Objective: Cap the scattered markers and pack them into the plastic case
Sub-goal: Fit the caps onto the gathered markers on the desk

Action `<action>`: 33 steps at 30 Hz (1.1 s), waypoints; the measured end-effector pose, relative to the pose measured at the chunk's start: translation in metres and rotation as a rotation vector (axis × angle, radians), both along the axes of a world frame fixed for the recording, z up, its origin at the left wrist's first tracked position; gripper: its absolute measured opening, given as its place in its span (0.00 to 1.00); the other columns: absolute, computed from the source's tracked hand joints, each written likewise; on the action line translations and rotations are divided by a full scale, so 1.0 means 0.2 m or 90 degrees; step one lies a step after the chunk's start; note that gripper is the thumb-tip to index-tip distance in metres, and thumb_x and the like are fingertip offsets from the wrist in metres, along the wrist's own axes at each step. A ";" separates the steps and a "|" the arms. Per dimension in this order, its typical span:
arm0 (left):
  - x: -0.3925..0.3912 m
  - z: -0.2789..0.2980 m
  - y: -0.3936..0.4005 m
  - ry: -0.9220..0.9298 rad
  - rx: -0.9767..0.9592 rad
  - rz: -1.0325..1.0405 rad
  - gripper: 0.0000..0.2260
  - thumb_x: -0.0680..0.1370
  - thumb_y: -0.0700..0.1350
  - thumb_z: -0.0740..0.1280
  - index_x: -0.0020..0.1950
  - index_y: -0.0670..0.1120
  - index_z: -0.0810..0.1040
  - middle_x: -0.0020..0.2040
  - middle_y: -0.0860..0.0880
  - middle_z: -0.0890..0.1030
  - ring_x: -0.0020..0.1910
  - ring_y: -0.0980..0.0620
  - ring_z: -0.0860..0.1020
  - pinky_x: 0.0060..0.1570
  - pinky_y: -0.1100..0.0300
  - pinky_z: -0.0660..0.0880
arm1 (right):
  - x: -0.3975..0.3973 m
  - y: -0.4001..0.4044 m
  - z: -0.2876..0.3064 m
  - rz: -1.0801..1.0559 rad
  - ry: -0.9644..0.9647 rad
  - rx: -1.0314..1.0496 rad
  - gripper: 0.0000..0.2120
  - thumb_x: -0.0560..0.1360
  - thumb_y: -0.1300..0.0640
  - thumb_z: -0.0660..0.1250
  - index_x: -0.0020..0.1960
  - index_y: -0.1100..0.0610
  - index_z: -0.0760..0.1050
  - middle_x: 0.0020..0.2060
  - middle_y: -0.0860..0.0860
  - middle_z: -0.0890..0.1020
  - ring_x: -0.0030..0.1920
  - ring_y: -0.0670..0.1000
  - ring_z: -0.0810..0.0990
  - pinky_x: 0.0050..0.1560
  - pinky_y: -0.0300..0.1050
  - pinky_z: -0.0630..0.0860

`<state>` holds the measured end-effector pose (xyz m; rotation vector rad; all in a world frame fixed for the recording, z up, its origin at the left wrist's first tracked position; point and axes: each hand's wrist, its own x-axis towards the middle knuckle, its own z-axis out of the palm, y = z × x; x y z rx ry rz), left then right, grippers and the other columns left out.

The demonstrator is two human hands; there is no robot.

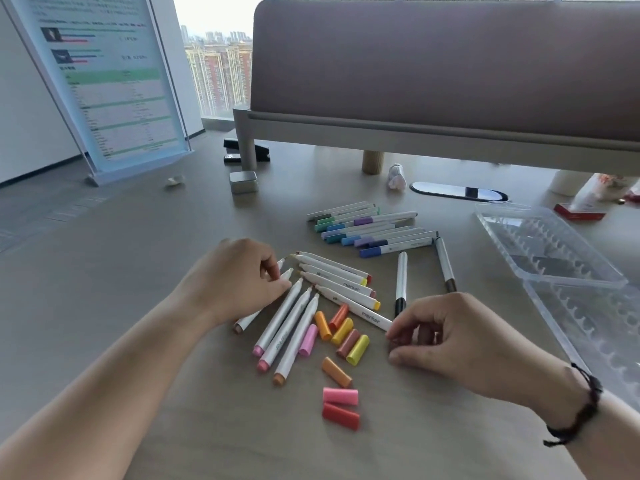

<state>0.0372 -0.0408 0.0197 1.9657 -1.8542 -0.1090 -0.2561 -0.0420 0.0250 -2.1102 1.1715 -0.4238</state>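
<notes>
On the worktop, uncapped markers lie fanned beside loose caps; capped ones sit farther back, the open case to the right. The left hand pinches one marker's tip end, while the right hand pinches another's tail. Capping seems underway; next, a matching cap must be picked.

Office, high floor. Beige laminate desk with a padded brown-grey divider panel, black stapler, oval cable grommet. Floor-length window overlooks apartment towers; printed white standing sign alongside.
</notes>
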 end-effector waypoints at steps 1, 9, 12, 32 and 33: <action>-0.01 0.00 0.00 -0.010 -0.003 0.002 0.09 0.71 0.55 0.74 0.36 0.52 0.82 0.32 0.57 0.80 0.35 0.59 0.78 0.40 0.59 0.78 | 0.00 0.00 0.00 -0.004 -0.001 -0.009 0.06 0.68 0.53 0.80 0.42 0.45 0.84 0.36 0.40 0.84 0.31 0.39 0.76 0.34 0.33 0.73; -0.06 -0.01 0.02 -0.021 -0.005 0.011 0.14 0.69 0.54 0.67 0.30 0.44 0.78 0.28 0.48 0.79 0.32 0.50 0.79 0.34 0.52 0.79 | 0.00 0.01 0.00 0.009 0.065 -0.106 0.03 0.70 0.48 0.76 0.39 0.44 0.83 0.41 0.39 0.80 0.38 0.43 0.78 0.36 0.32 0.72; -0.07 0.01 0.02 0.106 -0.071 0.005 0.14 0.73 0.54 0.66 0.33 0.47 0.78 0.28 0.50 0.79 0.28 0.55 0.75 0.32 0.56 0.75 | 0.01 0.03 0.01 -0.005 0.033 -0.109 0.03 0.71 0.48 0.75 0.40 0.44 0.82 0.37 0.36 0.80 0.34 0.42 0.76 0.34 0.31 0.70; -0.20 0.06 0.09 0.483 0.037 -0.303 0.06 0.72 0.49 0.72 0.46 0.49 0.82 0.34 0.49 0.79 0.29 0.58 0.72 0.30 0.67 0.70 | 0.05 0.01 0.05 -0.179 -0.562 0.248 0.12 0.62 0.64 0.73 0.45 0.64 0.83 0.40 0.62 0.86 0.34 0.56 0.84 0.39 0.47 0.84; -0.20 0.06 0.10 0.476 0.031 -0.310 0.05 0.72 0.49 0.72 0.45 0.51 0.82 0.35 0.48 0.80 0.31 0.56 0.73 0.32 0.64 0.72 | 0.06 0.02 0.05 -0.177 -0.562 0.254 0.11 0.62 0.64 0.73 0.44 0.63 0.84 0.40 0.62 0.86 0.35 0.57 0.85 0.40 0.47 0.84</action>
